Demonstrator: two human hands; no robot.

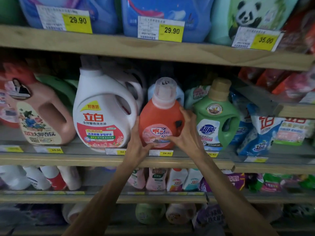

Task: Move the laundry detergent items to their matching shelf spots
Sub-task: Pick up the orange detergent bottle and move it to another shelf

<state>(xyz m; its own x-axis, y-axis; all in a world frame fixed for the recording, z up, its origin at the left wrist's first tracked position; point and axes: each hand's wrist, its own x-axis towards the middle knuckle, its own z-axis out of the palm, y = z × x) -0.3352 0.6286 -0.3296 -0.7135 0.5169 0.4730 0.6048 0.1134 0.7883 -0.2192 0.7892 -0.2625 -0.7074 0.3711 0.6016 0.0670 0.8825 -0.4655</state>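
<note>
We have both hands on the orange-red detergent bottle (160, 114). It stands upright at the front of the middle shelf (81, 159), between a white jug (102, 114) and a green bottle (215, 116).

Our left hand (136, 140) lies up the bottle's left side with the thumb hooked across the lower front. Our right hand (186, 132) wraps the right side, fingers curled over the shoulder and thumb stretched across the round pink label. Both hands are spread fairly wide and grip the bottle between them.

The bottle has a clear cap over a pink neck. On its label we can make out "120", and the rest is partly covered by our thumbs. Just below it, a yellow price tag (162, 153) reads 24.90.

The white jug says 立白, with 特惠装 on a yellow flash and 全效馨香洗衣液 beneath. The green bottle carries 超能 on a blue patch. A pink jug (42, 120) further left also shows 立白.

On the upper shelf, tags read 29.90 (77, 20), 29.90 (171, 30) and 35.00 (265, 40). The last sits under a teal panda bottle (247, 14).
</note>
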